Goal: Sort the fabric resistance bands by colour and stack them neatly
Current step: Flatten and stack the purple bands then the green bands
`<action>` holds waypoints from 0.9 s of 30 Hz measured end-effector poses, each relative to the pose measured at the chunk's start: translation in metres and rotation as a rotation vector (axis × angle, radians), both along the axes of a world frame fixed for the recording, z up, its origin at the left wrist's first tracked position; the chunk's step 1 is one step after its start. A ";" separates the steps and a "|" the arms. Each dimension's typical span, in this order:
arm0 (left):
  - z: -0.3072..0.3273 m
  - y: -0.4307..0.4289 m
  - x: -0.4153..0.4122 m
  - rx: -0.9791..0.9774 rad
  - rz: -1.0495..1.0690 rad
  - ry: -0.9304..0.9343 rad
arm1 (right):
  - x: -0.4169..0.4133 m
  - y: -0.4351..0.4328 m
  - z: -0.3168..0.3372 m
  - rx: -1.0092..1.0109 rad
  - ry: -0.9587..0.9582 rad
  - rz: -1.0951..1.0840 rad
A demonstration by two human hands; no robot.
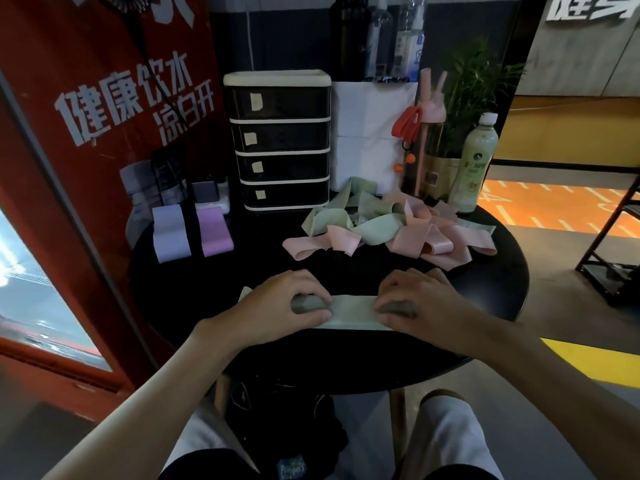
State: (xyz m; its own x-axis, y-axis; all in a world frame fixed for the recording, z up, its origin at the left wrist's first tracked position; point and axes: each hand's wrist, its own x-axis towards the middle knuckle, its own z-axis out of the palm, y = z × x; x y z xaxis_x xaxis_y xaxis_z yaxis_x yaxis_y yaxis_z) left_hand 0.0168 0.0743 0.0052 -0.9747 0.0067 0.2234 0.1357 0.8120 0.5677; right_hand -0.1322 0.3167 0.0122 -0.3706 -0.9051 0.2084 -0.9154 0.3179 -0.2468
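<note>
1. One green band lies flat and lengthwise at 6 o'clock on the round black table, just in front of the person.
2. The left hand has its fingers curled down on the band's left end. The right hand does the same on the right end. Each grips the cloth between bent fingers and thumb, with the middle of the band bare between them.
3. The step in hand looks like flattening or folding this band before it joins a pile.
4. At 10 o'clock sit two tidy piles side by side, a lavender stack and a purple stack. No green pile shows yet.
5. At 1 to 2 o'clock a tangled heap of green and pink bands remains unsorted.
6. The next move likely calls for squaring the band's edges, then setting it on a free spot beside the purple stack to start the green pile.
</note>
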 end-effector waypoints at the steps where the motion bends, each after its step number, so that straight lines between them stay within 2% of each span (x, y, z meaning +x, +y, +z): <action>1: -0.001 0.000 0.000 0.001 0.001 0.004 | 0.000 0.000 0.000 0.002 0.001 0.008; 7: -0.006 0.001 0.001 -0.009 0.030 0.022 | -0.005 -0.012 0.019 0.044 -0.072 0.070; 11: -0.005 0.002 -0.001 0.007 0.032 0.032 | -0.014 -0.051 0.040 -0.087 -0.122 0.068; 14: -0.005 0.003 -0.002 0.049 0.022 0.024 | -0.035 -0.095 0.045 -0.114 -0.060 0.016; 19: -0.008 -0.001 -0.005 0.111 0.054 0.005 | -0.065 -0.163 0.043 -0.013 0.043 -0.055; 23: -0.008 -0.001 -0.003 0.112 0.045 0.015 | -0.077 -0.191 0.042 0.033 0.157 -0.101; 27: -0.006 -0.002 -0.003 0.089 0.037 0.014 | -0.088 -0.201 0.040 0.044 0.157 -0.119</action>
State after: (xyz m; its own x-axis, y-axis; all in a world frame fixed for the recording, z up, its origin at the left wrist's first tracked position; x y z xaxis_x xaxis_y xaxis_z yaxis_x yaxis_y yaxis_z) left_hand 0.0135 0.0724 -0.0010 -0.9706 -0.0499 0.2355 0.1151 0.7629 0.6362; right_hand -0.2205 0.1156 0.0518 -0.4415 -0.8664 0.2332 -0.8969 0.4336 -0.0873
